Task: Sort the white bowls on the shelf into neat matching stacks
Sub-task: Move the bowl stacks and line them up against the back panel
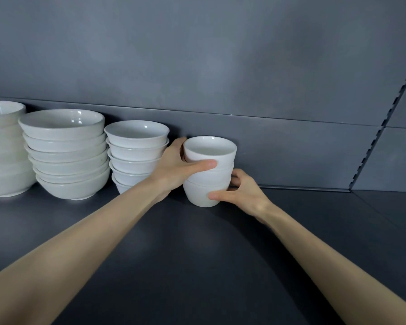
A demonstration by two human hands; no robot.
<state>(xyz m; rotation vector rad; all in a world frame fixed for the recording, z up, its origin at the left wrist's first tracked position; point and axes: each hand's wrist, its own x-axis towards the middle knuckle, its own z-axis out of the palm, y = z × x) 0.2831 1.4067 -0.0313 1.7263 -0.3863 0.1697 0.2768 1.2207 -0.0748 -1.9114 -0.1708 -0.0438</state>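
Head view | dark grey shelf (197, 254) | grey back wall (220, 55)

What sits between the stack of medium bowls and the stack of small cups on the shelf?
In the head view, the left hand fills that gap, gripping the top of the small cup stack beside the medium bowl stack.

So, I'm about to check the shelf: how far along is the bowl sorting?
Mostly done, it seems. Three matched stacks stand in a row: largest bowls, wide bowls, medium bowls. In hand: left hand and right hand grip the small bowl stack. Left: straightening it.
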